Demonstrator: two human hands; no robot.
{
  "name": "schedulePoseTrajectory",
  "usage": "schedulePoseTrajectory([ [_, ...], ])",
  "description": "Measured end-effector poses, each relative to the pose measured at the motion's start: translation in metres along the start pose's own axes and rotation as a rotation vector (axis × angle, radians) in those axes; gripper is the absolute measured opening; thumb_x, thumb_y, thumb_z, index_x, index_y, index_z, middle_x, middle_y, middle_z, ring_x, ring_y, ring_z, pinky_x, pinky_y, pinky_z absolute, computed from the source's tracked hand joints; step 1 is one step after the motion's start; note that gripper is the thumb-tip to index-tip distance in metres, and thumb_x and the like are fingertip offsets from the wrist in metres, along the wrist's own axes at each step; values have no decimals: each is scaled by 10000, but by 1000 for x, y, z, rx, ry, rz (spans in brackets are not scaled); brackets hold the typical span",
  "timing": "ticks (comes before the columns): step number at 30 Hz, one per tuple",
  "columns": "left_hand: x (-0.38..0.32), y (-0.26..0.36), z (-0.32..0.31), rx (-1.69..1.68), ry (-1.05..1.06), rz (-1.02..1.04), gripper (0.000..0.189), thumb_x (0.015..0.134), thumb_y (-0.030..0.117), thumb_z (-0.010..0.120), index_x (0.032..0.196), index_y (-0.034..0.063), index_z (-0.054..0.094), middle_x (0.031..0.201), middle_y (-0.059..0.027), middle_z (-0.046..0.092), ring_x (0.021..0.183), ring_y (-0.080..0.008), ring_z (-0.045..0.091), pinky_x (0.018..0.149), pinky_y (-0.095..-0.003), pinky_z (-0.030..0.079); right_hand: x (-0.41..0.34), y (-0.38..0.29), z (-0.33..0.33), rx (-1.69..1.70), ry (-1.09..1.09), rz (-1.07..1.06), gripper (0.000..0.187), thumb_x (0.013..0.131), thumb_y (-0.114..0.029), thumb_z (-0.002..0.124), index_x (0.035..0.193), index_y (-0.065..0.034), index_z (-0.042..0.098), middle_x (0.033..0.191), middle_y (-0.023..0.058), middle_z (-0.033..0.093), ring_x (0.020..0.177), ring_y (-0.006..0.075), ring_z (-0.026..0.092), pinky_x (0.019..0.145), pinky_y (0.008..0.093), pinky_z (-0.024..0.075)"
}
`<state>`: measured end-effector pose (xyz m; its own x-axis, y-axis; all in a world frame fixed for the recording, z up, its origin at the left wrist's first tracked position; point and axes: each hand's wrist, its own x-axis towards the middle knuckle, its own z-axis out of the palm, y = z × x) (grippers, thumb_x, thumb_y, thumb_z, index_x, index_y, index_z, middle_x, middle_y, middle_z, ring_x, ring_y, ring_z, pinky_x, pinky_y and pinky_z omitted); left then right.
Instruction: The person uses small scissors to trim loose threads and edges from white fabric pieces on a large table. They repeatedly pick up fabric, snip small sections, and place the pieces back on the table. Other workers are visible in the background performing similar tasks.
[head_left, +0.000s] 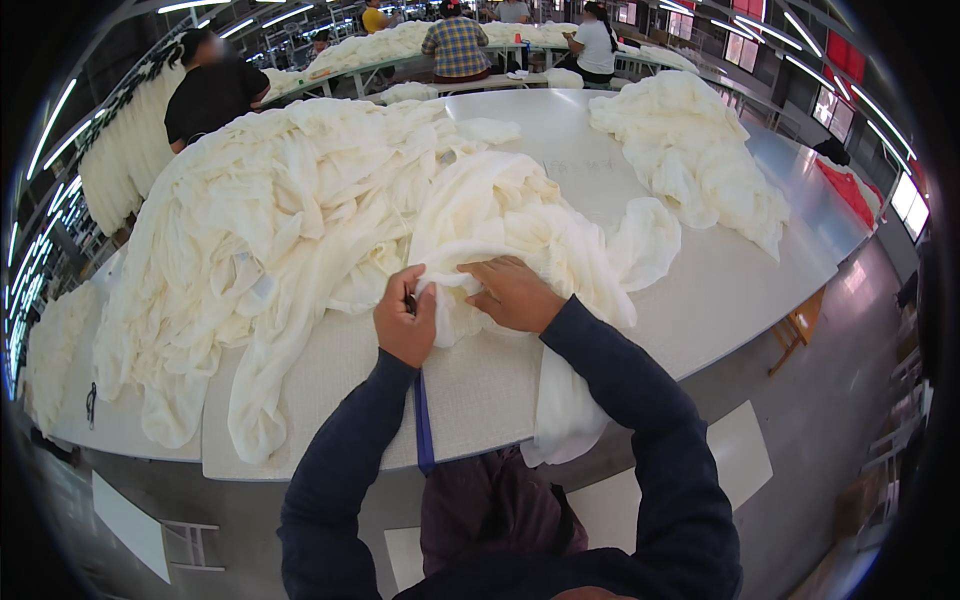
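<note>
A cream-white garment of thin fabric (517, 202) lies bunched on the table before me, one part hanging over the front edge. My left hand (409, 315) pinches a folded edge of it between thumb and fingers. Something small and dark shows inside that hand, too hidden to name. My right hand (514, 292) grips the same edge a little to the right, thumb below and fingers on top. A blue strap (424, 420) runs from beneath my left wrist over the table's front edge.
A large heap of cream garments (255, 217) covers the table's left side; a smaller pile (690, 150) lies at the back right. Thread snips (91, 405) rest at the far left. A person in black (214, 94) stands beyond the heap. Others sit at a farther table (360, 75).
</note>
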<state>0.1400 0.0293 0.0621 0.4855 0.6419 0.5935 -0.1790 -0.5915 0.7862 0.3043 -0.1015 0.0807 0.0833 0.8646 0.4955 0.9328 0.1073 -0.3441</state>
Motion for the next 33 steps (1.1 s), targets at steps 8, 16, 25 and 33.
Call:
schedulePoseTrajectory([
  [8, 6, -23, -16, 145, 10, 113, 227, 928, 100, 638, 1136, 10, 630, 792, 17, 519, 679, -66, 443, 624, -216, 404, -3, 35, 13, -180, 65, -88, 148, 852, -207, 642, 926, -79, 644, 872, 128, 662, 864, 322, 648, 790, 444, 484],
  [16, -12, -6, -9, 170, -145, 15, 195, 934, 82, 611, 1105, -9, 630, 840, -46, 627, 702, -88, 546, 635, -249, 445, -31, 54, -1, -93, 90, -246, 139, 818, -168, 620, 937, -95, 616, 889, 71, 623, 894, 274, 615, 830, 403, 466],
  [25, -8, 22, 5, 220, -393, 115, 286, 762, -96, 596, 1012, 35, 643, 760, -141, 652, 574, -266, 621, 520, -317, 472, -59, 31, -31, 225, -3, -220, 250, 782, -61, 648, 1032, -47, 641, 961, 59, 626, 917, 249, 578, 898, 372, 423],
  [33, -11, 24, -6, 208, -404, 140, 307, 748, -79, 649, 1033, 34, 633, 716, -133, 632, 550, -259, 611, 498, -319, 472, -59, 28, -35, 153, -106, -214, 362, 705, -28, 729, 1060, -64, 670, 1029, 47, 668, 938, 236, 600, 960, 388, 438],
])
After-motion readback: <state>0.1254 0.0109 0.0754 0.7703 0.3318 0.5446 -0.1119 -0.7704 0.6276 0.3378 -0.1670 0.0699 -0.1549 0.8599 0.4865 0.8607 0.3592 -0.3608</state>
